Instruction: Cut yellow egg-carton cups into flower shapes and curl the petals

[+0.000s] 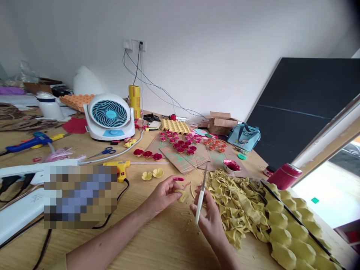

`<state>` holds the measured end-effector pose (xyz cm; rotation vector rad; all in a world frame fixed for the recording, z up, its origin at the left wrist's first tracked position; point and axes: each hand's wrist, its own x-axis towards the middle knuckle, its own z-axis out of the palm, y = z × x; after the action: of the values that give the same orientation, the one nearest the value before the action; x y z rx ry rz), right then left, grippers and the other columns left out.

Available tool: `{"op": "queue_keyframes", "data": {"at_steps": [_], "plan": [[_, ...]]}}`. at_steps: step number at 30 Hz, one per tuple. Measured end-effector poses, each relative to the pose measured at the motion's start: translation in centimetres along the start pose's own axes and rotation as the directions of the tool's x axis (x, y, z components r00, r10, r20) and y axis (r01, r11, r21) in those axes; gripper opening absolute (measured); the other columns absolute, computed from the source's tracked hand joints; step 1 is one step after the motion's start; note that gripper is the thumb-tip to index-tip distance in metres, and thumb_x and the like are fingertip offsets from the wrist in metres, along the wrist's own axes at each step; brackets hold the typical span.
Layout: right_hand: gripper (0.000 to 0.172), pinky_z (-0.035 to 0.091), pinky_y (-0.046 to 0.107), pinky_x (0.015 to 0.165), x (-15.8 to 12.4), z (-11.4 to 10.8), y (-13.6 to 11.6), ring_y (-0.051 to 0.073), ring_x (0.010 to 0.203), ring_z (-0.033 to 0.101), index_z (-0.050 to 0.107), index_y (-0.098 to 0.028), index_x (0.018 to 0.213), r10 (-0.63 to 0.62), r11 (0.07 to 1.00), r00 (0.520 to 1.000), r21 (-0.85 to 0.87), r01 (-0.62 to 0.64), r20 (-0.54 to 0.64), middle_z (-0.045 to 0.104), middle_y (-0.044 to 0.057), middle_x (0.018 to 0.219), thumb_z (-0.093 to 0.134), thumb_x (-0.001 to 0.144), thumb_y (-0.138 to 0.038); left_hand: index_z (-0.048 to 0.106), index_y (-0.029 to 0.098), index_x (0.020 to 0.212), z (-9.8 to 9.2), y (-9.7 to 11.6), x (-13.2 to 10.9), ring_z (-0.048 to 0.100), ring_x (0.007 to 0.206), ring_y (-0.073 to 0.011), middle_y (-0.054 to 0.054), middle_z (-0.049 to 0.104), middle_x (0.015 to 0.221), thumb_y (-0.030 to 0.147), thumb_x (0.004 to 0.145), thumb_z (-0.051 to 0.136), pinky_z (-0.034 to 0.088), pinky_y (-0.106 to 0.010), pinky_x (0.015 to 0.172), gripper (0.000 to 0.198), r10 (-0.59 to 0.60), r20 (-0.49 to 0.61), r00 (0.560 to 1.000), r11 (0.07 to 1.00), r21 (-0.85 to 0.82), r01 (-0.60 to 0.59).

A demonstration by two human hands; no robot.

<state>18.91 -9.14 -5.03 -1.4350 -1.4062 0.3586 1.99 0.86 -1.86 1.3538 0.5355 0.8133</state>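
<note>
My left hand (163, 197) pinches a small yellow egg-carton piece (182, 195) between thumb and fingers; its fingertips are stained red. Beside it, my right hand (209, 212) grips white-handled scissors (200, 204), seen almost edge-on with the blade pointing up and away. The blade is close to the yellow piece, but I cannot tell whether they touch. Just right of this hand lies a heap of torn yellow carton scraps (239, 206). Two yellow petal-shaped cups (152, 174) stand beyond my left hand.
Red flower cups (147, 154) and pink ones sit around cardboard (177, 159). A bowl of red paint (232, 165) and egg cartons (289, 232) are on the right. Left are a yellow glue gun (121, 170), a fan (109, 116), a power strip (19, 170) and cables.
</note>
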Motion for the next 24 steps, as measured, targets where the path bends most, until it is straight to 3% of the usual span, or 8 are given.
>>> {"op": "queue_keyframes", "data": {"at_steps": [4,8,15,19,24], "plan": [[0.01,0.038,0.035,0.08,-0.13,-0.09,-0.2,0.018,0.076,0.05,0.055,-0.021,0.085,-0.094,0.962,0.988,-0.242,0.122,0.125,0.058,0.0,0.08,0.058,0.089,-0.03,0.057,0.018,0.111,-0.12,0.58,0.16,0.055,0.074,-0.0137,0.004,0.059,0.074,0.026,0.071,0.075,0.04,-0.027,0.076,0.045,0.024,-0.09,0.996,0.999,-0.03,-0.027],[0.031,0.034,0.032,0.074,-0.05,0.3,-0.26,0.016,0.065,0.042,0.042,-0.021,0.066,-0.063,0.932,0.97,-0.333,0.141,0.234,0.049,-0.003,0.063,0.05,0.094,-0.032,0.056,0.018,0.111,-0.5,0.33,0.5,0.057,0.078,-0.0144,0.003,0.062,0.078,0.026,0.071,0.074,0.041,-0.028,0.079,0.045,0.036,-0.147,0.988,0.997,-0.059,-0.045],[0.027,0.036,0.028,0.069,-0.06,0.37,-0.25,0.017,0.074,0.047,0.046,-0.021,0.071,0.074,0.972,0.977,-0.232,-0.026,0.201,0.055,-0.001,0.071,0.049,0.095,-0.034,0.058,0.019,0.108,-0.6,0.62,0.45,0.059,0.079,-0.0142,0.003,0.062,0.081,0.024,0.07,0.073,0.043,-0.026,0.076,0.042,0.027,-0.236,0.971,0.999,-0.028,-0.034],[0.034,0.032,0.026,0.061,-0.14,0.53,0.07,0.015,0.064,0.042,0.039,-0.021,0.065,0.024,0.964,0.974,-0.265,0.038,0.227,0.048,-0.003,0.063,0.051,0.094,-0.036,0.058,0.019,0.108,-0.54,0.79,0.4,0.059,0.081,-0.0148,0.003,0.062,0.082,0.024,0.068,0.073,0.043,-0.026,0.077,0.042,0.018,-0.252,0.968,0.999,-0.03,-0.026],[0.026,0.035,0.027,0.067,-0.09,0.59,0.04,0.016,0.067,0.048,0.044,-0.021,0.068,-0.032,0.934,0.972,-0.339,0.113,0.234,0.054,-0.002,0.066,0.051,0.093,-0.028,0.059,0.019,0.109,-0.65,0.72,0.4,0.059,0.083,-0.0152,0.002,0.063,0.085,0.025,0.067,0.075,0.044,-0.027,0.078,0.045,0.008,-0.262,0.965,0.998,-0.051,-0.023]]}}
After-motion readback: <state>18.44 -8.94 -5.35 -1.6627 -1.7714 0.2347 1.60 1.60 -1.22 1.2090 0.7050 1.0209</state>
